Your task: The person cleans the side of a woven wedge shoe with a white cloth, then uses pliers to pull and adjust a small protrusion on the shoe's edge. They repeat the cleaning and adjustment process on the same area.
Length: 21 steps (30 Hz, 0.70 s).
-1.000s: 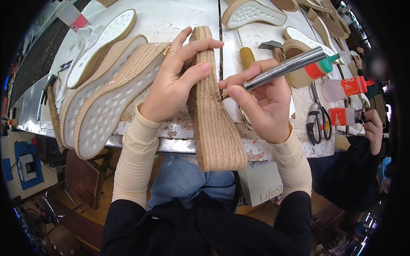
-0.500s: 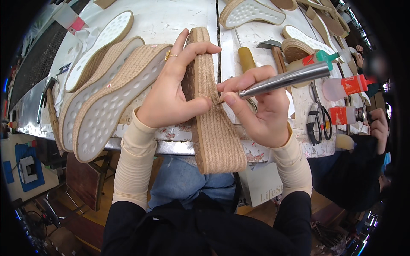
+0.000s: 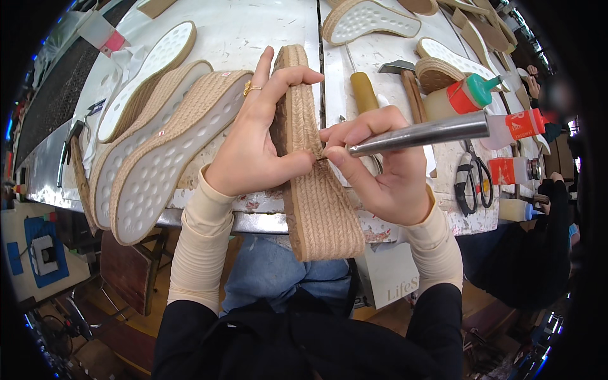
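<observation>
A wedge sole wrapped in braided jute [image 3: 326, 221] stands on its side between my hands, its thick end toward me over the table edge. My left hand [image 3: 250, 149], with a ring on one finger, grips it, fingers over the far part and thumb pressed on the braid. In my right hand [image 3: 392, 168] is a slim tool with a round metal handle [image 3: 424, 134], pinched near its front end. Its thin tip meets the braid beside my left thumb; how deep it goes is hidden.
More jute-edged wedge soles [image 3: 149, 190] lie at the left. On the right are a yellow-handled tool [image 3: 363, 92], a hammer [image 3: 410, 92], black-handled scissors [image 3: 472, 183] and a green-capped bottle [image 3: 462, 95], among other bottles. A co-worker's dark sleeve [image 3: 538, 234] shows at far right.
The metal handle has dipped lower while its tip stays at the braid by my left thumb. At far right, the co-worker's arm has moved back, uncovering a blue-capped bottle.
</observation>
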Available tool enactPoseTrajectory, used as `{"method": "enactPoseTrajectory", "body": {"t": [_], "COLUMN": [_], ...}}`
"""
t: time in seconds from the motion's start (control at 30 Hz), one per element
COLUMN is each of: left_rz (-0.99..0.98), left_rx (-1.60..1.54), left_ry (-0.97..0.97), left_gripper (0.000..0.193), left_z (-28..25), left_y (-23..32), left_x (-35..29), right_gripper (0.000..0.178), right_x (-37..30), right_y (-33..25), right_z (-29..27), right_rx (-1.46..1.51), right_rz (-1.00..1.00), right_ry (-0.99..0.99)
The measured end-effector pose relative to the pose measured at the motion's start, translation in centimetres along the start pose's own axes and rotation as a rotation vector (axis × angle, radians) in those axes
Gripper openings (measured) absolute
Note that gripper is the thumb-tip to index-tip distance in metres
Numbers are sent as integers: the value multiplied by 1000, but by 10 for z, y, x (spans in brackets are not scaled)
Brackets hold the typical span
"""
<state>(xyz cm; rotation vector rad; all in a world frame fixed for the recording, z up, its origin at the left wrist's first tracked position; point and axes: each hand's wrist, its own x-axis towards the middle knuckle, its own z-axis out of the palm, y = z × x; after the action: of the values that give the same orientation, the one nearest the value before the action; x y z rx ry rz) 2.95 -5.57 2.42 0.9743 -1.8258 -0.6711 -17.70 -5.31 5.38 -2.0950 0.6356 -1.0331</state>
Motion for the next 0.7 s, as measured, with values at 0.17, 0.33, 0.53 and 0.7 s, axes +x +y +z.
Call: {"method": "enactPoseTrajectory", "body": {"t": [0.17, 0.33, 0.53, 0.7], "left_rz": [4, -21, -51, -69], "left_rx": [20, 0, -57, -123], "left_ry": [-1, -4, 1, -17], "left_gripper": [68, 69, 70, 70], "left_z": [0, 0, 2, 0], "left_y": [0, 1, 2, 2], "left_x": [0, 0, 0, 1], "right_gripper": [19, 17, 12, 14], "right_x": [1, 5, 6, 2], "right_y": [-1, -1, 7, 10], "right_z": [0, -4, -6, -8], "right_rx": [-16, -66, 106, 357], "right_rz": [-54, -145, -70, 186], "right_ry": [-26, -88, 13, 32]}}
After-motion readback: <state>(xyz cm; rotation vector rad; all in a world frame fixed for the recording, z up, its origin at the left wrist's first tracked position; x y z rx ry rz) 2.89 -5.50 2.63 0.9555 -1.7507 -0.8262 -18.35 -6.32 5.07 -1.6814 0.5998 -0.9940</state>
